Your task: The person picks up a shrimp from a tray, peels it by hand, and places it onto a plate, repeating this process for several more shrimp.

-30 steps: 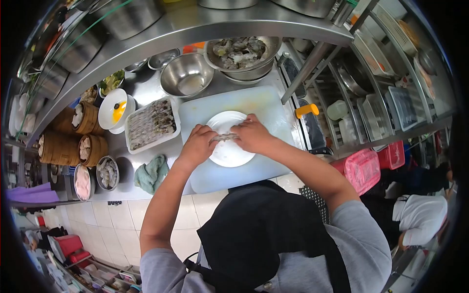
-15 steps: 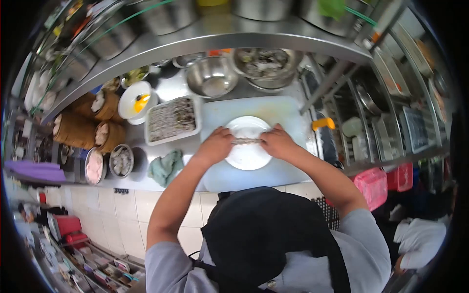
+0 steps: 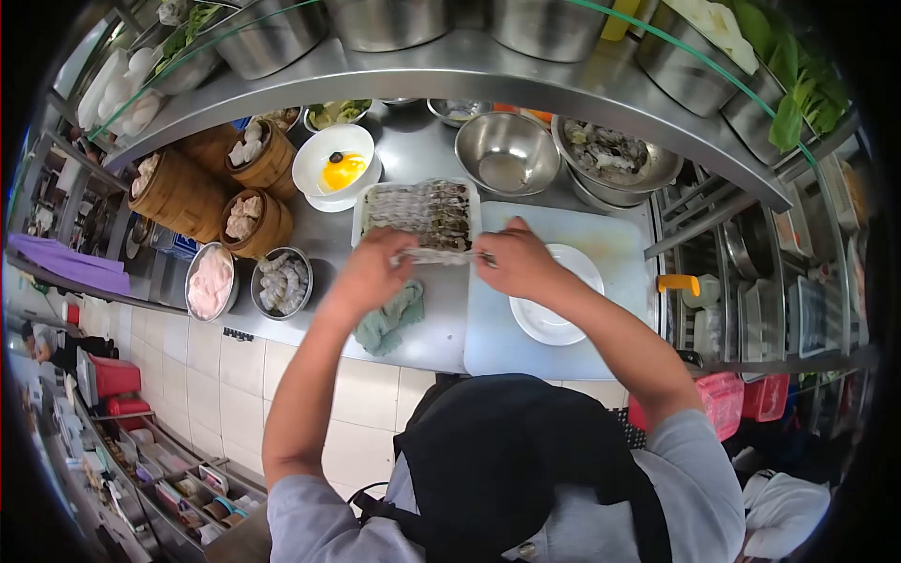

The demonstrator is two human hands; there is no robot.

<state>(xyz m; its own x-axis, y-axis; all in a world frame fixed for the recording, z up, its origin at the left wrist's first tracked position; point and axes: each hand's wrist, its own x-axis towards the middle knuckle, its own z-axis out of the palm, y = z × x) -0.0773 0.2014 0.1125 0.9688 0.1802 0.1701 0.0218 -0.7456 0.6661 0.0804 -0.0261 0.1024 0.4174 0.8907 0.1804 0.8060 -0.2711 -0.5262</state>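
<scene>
A thin, greyish shrimp (image 3: 441, 256) is stretched level between my two hands, over the near edge of a white tray (image 3: 358, 211). Rows of similar grey pieces fill that tray. My left hand (image 3: 375, 270) pinches one end, its fingers slightly blurred. The other end is held by my right hand (image 3: 516, 261), above the left part of the pale cutting board (image 3: 493, 342). A white plate (image 3: 554, 330) lies on the board, partly covered by my right hand and forearm. Below the tray sits a crumpled green cloth (image 3: 389, 319).
Left are bamboo steamers (image 3: 178, 202), a bowl of pink paste (image 3: 211, 281), a bowl of peeled shrimp (image 3: 282, 283) and a white bowl (image 3: 310, 169) with yellow liquid. Behind stand a steel bowl (image 3: 507, 155) and a shrimp-filled basin (image 3: 662, 178). A steel shelf (image 3: 441, 83) overhangs.
Both hands have carried the shrimp left, from above the white plate to the tray's near edge. My view has also shifted, so the counter appears farther right.
</scene>
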